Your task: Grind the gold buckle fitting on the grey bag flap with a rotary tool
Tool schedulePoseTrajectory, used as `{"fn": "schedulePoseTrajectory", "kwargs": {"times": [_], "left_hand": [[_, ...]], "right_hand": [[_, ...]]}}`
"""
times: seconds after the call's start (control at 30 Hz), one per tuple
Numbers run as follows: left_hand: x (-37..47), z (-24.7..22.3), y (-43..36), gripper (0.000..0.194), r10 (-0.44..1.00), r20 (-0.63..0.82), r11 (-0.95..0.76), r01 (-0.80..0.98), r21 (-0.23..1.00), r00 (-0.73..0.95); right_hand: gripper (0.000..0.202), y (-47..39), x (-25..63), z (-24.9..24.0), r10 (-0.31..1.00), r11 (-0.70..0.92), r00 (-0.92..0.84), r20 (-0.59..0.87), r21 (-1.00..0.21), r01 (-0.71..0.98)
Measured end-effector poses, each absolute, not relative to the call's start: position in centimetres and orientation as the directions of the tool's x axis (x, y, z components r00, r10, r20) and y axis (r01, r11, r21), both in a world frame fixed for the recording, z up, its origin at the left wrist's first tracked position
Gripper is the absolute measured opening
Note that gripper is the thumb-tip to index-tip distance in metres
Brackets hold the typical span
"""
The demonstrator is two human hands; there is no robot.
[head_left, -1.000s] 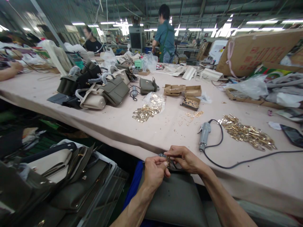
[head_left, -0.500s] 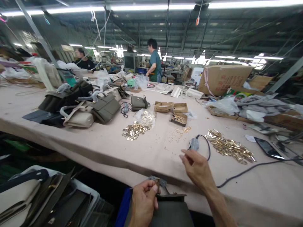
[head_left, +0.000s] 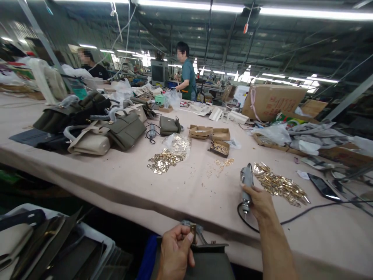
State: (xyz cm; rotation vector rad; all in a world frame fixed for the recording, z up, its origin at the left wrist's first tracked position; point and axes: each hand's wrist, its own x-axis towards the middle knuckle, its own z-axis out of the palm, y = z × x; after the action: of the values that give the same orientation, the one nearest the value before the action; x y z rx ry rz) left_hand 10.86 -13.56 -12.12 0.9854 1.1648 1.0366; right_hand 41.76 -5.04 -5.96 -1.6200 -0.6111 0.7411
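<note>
My right hand [head_left: 259,200] grips a grey electric screwdriver [head_left: 246,182], its bit pointing down over the table and its black cord looping beneath. Closer to me, my left hand [head_left: 176,247] pinches a small gold metal plate [head_left: 192,232] between thumb and fingers. The plate is at the top edge of a dark olive handbag [head_left: 211,262] in front of me. A plastic-wrapped handle [head_left: 201,233] shows behind the plate. Right of the screwdriver lies a pile of gold metal pieces [head_left: 281,184].
Gold plates [head_left: 164,161] and tiny screws [head_left: 224,163] lie mid-table near small cardboard boxes [head_left: 220,147]. Finished-looking handbags [head_left: 125,130] sit at left, a phone [head_left: 323,186] at right. A bin of bag pieces [head_left: 107,249] stands below left. Two people work beyond.
My right hand has taken hold of the electric screwdriver and raised it from the table, bit now downward. My left hand still pinches the gold plate at the bag.
</note>
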Motion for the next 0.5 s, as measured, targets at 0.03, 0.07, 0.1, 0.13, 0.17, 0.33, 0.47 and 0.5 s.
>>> {"fn": "schedulePoseTrajectory", "kwargs": {"times": [0.03,0.07,0.1,0.13,0.17,0.33,0.47,0.5], "left_hand": [[10.8,-12.3,-13.6,0.046,0.971,-0.22,0.23,-0.117,0.966,0.097],[10.8,-12.5,-13.5,0.045,0.971,-0.216,0.227,-0.117,0.967,0.101],[10.8,-12.6,-13.5,0.045,0.97,-0.217,0.228,-0.108,0.968,0.107],[10.7,-12.6,-13.4,0.045,0.968,-0.222,0.233,-0.09,0.968,0.114],[10.7,-12.6,-13.3,0.044,0.966,-0.23,0.24,-0.07,0.968,0.121],[10.7,-12.0,-13.0,0.041,0.962,-0.242,0.249,-0.047,0.967,0.125],[10.8,-11.5,-13.1,0.043,0.961,-0.245,0.255,-0.073,0.964,0.13],[10.8,-11.4,-13.1,0.042,0.961,-0.247,0.258,-0.076,0.963,0.126]], "right_hand": [[0.053,-5.4,42.0,-5.6,0.766,-0.089,0.623,-0.158,-0.986,-0.141],[0.052,-5.6,42.1,-5.2,0.793,-0.018,0.586,-0.165,-0.968,-0.249],[0.051,-5.9,42.3,-4.8,0.817,0.034,0.553,-0.163,-0.944,-0.328],[0.05,-6.0,42.3,-4.3,0.838,0.076,0.521,-0.164,-0.909,-0.41],[0.049,-6.0,42.4,-3.8,0.855,0.097,0.49,-0.173,-0.873,-0.477],[0.042,-5.1,41.4,-2.8,0.913,0.03,0.3,-0.275,-0.69,-0.723],[0.036,-3.8,40.1,-3.7,0.9,0.147,0.36,-0.245,-0.608,-0.78],[0.034,-3.4,39.8,-4.0,0.888,0.174,0.391,-0.242,-0.61,-0.773]]}}
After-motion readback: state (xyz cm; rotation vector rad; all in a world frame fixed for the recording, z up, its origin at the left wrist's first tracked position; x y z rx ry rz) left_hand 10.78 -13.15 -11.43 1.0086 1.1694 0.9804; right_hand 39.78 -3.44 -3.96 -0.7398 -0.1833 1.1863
